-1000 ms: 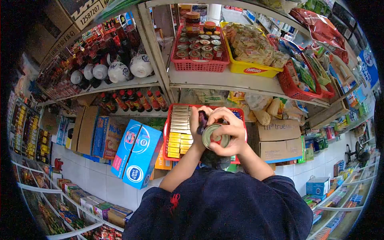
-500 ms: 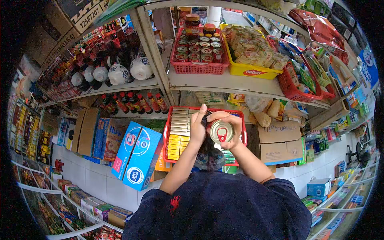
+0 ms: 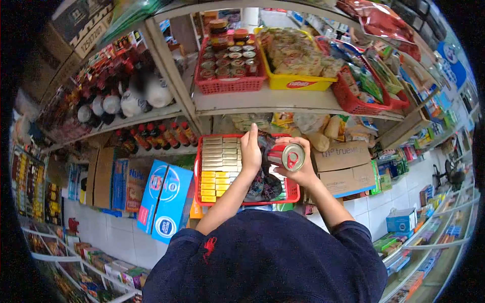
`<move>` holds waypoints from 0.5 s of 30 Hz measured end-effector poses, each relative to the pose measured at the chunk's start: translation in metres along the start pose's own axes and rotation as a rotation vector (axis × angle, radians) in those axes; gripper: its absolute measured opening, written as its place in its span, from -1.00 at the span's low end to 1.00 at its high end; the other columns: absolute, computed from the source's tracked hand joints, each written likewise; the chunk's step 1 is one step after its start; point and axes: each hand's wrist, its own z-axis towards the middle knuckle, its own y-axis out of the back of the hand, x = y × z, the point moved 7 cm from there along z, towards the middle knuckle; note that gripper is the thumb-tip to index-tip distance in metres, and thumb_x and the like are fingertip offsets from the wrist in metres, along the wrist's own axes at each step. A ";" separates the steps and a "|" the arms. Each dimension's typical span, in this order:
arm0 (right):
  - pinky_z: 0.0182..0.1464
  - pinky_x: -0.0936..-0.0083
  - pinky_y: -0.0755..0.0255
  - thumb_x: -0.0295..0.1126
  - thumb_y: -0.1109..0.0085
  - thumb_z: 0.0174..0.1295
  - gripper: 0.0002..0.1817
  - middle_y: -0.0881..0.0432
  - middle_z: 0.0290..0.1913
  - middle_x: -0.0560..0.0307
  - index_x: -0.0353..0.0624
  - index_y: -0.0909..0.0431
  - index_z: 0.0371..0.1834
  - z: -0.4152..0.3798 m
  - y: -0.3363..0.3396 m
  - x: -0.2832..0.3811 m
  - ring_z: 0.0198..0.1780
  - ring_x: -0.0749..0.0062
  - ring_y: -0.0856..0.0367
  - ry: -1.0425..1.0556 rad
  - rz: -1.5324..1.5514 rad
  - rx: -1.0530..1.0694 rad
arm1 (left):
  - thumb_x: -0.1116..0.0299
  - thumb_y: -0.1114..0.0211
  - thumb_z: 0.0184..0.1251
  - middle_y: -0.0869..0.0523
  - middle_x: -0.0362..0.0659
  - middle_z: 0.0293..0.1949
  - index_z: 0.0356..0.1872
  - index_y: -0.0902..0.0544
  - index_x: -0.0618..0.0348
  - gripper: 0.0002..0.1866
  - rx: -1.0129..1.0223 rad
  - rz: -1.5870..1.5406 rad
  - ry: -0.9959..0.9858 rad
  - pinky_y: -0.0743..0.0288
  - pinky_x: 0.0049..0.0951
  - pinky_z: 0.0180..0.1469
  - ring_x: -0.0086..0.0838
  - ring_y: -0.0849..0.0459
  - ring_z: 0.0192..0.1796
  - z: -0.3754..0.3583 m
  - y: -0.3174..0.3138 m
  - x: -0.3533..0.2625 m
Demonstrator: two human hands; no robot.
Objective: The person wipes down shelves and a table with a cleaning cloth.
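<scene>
While the red basket (image 3: 242,203) serves as reference for all positions, the person's two hands are noted above it. Right hand (image 3: 304,173): over the basket's right-hand side, curled around a red can (image 3: 293,156), fingers over its upper side and thumb below. The can is held clear of the basket, tipped so that its silver lid and red pull tab face the camera. Left hand (image 3: 251,153): over the basket's middle, fingers straight, close together and pointing away from the body. A dark patterned cloth (image 3: 265,187) hangs against it, between the two hands and over the basket; the hand's inner side is hidden, so I cannot tell whether it pinches the fabric.

Contents of the basket, left portion: gold-coloured boxes (image 3: 222,155) in stacked rows at the far end, yellow boxes (image 3: 214,185) at the near end.

Surroundings: a blue carton (image 3: 160,199) stands left of the basket, tilted; a brown carton (image 3: 344,164) is on its right. On the shelf (image 3: 283,103) beyond and above the basket are a pink basket (image 3: 230,87) filled with cans and, beside that, a yellow basket (image 3: 299,82) of wrapped packets.
</scene>
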 end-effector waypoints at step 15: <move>0.13 0.40 -0.24 -0.34 -0.34 -0.25 -0.26 -0.44 0.02 -0.09 -0.23 -0.29 0.11 0.002 0.006 -0.002 0.08 0.21 -0.39 -0.356 -0.435 -0.090 | 0.29 -0.15 0.07 -0.53 -0.11 -0.27 -0.30 -0.61 0.14 -0.79 0.186 0.422 -0.835 -0.30 -0.31 -0.08 -0.26 -0.48 -0.19 -0.054 -0.029 -0.061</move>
